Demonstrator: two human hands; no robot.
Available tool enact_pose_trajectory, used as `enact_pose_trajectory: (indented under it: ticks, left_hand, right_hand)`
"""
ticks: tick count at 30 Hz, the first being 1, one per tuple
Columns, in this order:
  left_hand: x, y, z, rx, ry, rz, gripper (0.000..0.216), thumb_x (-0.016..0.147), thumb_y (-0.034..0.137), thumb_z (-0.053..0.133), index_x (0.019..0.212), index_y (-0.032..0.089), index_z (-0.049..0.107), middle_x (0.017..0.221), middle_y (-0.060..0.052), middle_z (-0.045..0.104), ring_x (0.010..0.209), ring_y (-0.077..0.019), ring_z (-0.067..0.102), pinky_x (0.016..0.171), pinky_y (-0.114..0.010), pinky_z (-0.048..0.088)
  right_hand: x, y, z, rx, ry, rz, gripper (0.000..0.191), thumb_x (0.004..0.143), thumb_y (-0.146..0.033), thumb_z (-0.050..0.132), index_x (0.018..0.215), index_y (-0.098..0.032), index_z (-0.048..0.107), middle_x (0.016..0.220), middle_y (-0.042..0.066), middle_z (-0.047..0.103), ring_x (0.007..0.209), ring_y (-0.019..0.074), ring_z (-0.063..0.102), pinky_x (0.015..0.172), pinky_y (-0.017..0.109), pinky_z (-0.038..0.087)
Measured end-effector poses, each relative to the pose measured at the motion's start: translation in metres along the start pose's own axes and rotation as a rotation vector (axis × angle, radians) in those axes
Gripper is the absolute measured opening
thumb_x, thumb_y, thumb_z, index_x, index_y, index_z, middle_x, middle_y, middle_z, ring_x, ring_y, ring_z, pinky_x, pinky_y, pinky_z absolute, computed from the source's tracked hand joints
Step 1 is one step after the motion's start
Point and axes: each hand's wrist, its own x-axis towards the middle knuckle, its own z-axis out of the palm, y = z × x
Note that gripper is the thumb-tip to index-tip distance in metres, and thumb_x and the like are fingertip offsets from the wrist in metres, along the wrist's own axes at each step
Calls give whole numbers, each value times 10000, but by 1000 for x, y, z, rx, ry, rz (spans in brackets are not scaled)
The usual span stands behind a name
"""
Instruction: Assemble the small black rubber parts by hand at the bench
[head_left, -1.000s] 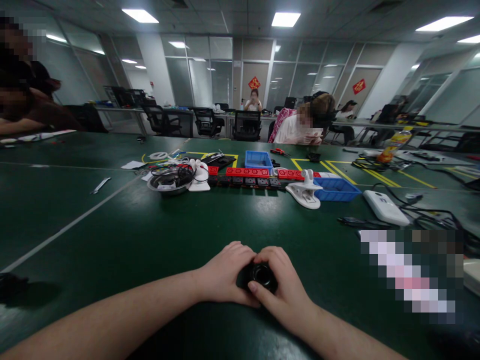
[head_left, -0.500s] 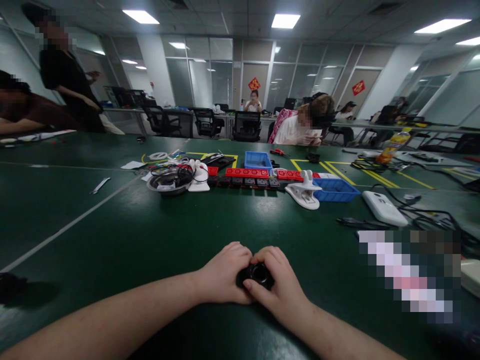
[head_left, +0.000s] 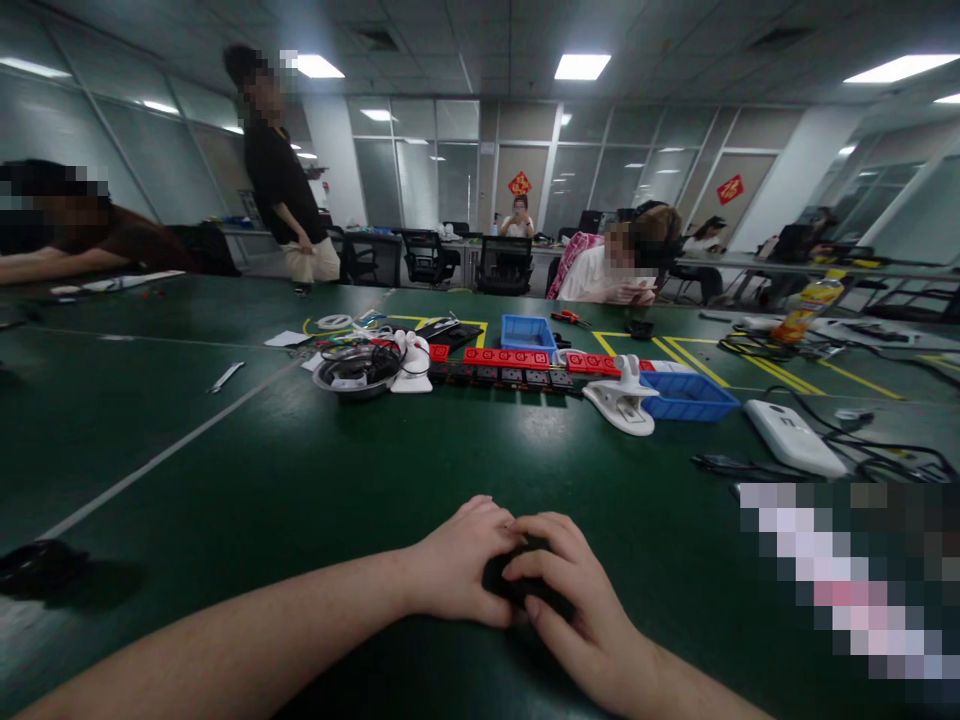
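Observation:
Between my hands, low over the table in front of me, is a small black object (head_left: 498,573). Its kind cannot be made out, since fingers cover most of it. My left hand (head_left: 459,562) is wrapped round its left side. Curled over its top and right side is my right hand (head_left: 581,595), with the fingers slightly apart and the thumb at the near edge. Another black rounded piece (head_left: 43,567) lies at the far left of the table.
Across the green table (head_left: 360,470) stand a metal bowl (head_left: 337,390) of cables, a row of red blocks (head_left: 506,357), a white clip (head_left: 626,400) and a blue bin (head_left: 686,397). A white box (head_left: 793,438) and cables lie right. Several people are around.
My right hand's fingers have shifted over the top of the black object, covering the round opening seen before. The view has turned a little left. The standing person's arm has dropped.

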Motion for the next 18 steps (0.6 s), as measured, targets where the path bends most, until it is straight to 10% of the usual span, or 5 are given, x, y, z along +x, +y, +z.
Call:
enact_pose_trajectory:
  ticks: [6, 18]
  left_hand:
    - [0, 4, 4, 23, 67, -53, 624, 568, 491, 729, 1086, 233, 494, 1016, -29, 547, 934, -240, 506, 936, -438, 314]
    - [1, -4, 10, 4, 135, -42, 424, 546, 429, 747, 756, 188, 468, 757, 24, 516, 730, -166, 503, 830, -332, 382]
  right_hand:
    - [-3, 7, 4, -25, 33, 60, 271, 837, -324, 479, 1084, -214, 504, 1119, 93, 484, 1056, 245, 453, 879, 393, 409]
    - [3, 3, 7, -99, 45, 141, 80, 771, -210, 505, 848, -191, 491, 856, 57, 509, 813, 209, 495, 694, 348, 443]
